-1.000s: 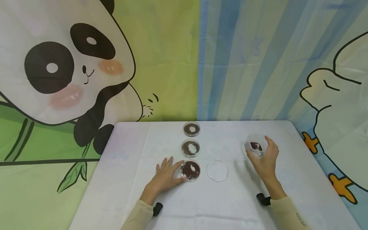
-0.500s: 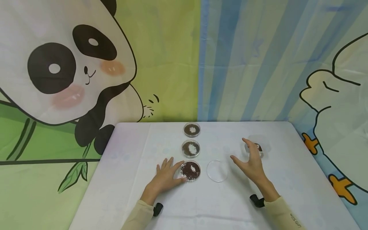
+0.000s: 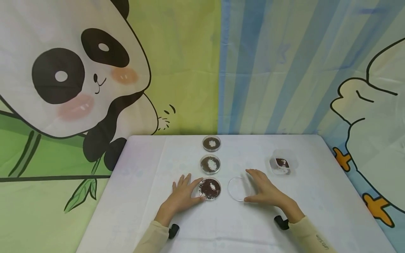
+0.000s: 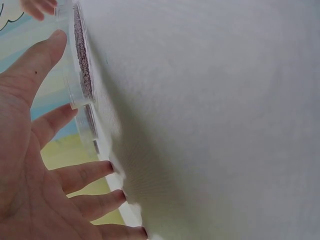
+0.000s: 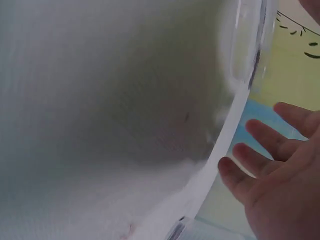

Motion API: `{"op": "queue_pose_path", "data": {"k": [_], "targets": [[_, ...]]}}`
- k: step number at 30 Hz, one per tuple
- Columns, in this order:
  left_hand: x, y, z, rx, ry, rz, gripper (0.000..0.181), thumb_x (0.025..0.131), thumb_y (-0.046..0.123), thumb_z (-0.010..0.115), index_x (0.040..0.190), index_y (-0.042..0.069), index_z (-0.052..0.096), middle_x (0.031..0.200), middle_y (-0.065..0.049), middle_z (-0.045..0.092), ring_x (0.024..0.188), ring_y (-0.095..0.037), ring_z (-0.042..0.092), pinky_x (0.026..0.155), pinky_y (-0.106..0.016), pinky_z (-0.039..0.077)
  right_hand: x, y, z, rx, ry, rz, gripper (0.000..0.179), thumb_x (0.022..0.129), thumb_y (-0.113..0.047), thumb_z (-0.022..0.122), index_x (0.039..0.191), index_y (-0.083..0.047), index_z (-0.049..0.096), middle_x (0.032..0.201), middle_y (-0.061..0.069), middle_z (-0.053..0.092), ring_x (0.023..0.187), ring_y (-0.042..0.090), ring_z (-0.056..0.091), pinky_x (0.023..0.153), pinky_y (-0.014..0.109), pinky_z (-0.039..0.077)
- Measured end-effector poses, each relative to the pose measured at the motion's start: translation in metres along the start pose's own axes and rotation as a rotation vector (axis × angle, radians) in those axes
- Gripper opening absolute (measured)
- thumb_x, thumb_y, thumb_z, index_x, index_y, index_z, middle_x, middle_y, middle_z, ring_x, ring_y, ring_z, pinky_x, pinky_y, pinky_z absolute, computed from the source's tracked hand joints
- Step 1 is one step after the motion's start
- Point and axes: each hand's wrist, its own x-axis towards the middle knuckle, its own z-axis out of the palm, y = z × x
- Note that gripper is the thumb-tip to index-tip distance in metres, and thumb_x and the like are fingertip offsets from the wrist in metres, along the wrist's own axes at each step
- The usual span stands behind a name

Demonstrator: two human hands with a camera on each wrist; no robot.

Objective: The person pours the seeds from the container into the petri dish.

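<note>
A round clear petri dish (image 3: 210, 188) of dark brown granules with a white patch sits near the middle of the table. My left hand (image 3: 181, 194) holds its left side between thumb and index finger, the other fingers spread on the cloth; the left wrist view shows the dish (image 4: 84, 60) edge-on. Right of it lies a clear round lid (image 3: 235, 199). My right hand (image 3: 267, 191) spans the lid's right side, thumb and fingers apart. The thumb tip is at the rim; whether it touches cannot be told. In the right wrist view several fingers (image 5: 272, 140) are straight.
Two similar dishes, a middle one (image 3: 210, 164) and a far one (image 3: 211, 143), stand in line behind the held dish. A clear plastic tub (image 3: 280, 168) with brown and white contents stands back right. A printed curtain (image 3: 190, 70) hangs behind the white table (image 3: 133, 218).
My right hand has let go of the plastic tub and moved left and toward me, to the lid. The tub stays on the table. My left hand keeps its place at the dish.
</note>
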Motion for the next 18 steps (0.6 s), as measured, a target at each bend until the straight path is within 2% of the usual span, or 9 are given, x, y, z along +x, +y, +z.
{"op": "queue_pose_path", "data": {"k": [4, 10, 18], "targets": [[0.001, 0.0, 0.0, 0.006, 0.001, -0.001, 0.075, 0.086, 0.058, 0.071, 0.151, 0.03, 0.046, 0.158, -0.028, 0.026, 0.145, -0.052, 0.014, 0.106, -0.077, 0.01, 0.002, -0.002, 0.008, -0.089, -0.038, 0.012, 0.106, 0.066, -0.044, 0.092, 0.147, 0.002, 0.041, 0.144, 0.026, 0.042, 0.134, 0.045, 0.036, 0.104, 0.064, 0.034], [0.002, -0.001, 0.001, 0.009, -0.006, -0.002, 0.076, 0.086, 0.058, 0.071, 0.151, 0.029, 0.046, 0.158, -0.028, 0.026, 0.145, -0.052, 0.014, 0.106, -0.077, 0.01, 0.004, -0.006, 0.014, -0.185, -0.07, 0.027, 0.096, 0.068, -0.044, 0.091, 0.14, 0.003, 0.049, 0.143, 0.028, 0.043, 0.132, 0.046, 0.04, 0.102, 0.065, 0.035], [0.0, -0.002, 0.002, 0.006, -0.005, -0.007, 0.076, 0.086, 0.058, 0.071, 0.151, 0.029, 0.046, 0.158, -0.028, 0.025, 0.145, -0.051, 0.014, 0.107, -0.077, 0.01, 0.009, -0.013, 0.018, -0.166, -0.014, 0.014, 0.096, 0.065, -0.042, 0.093, 0.139, 0.002, 0.05, 0.14, 0.023, 0.047, 0.13, 0.042, 0.043, 0.102, 0.061, 0.038]]}}
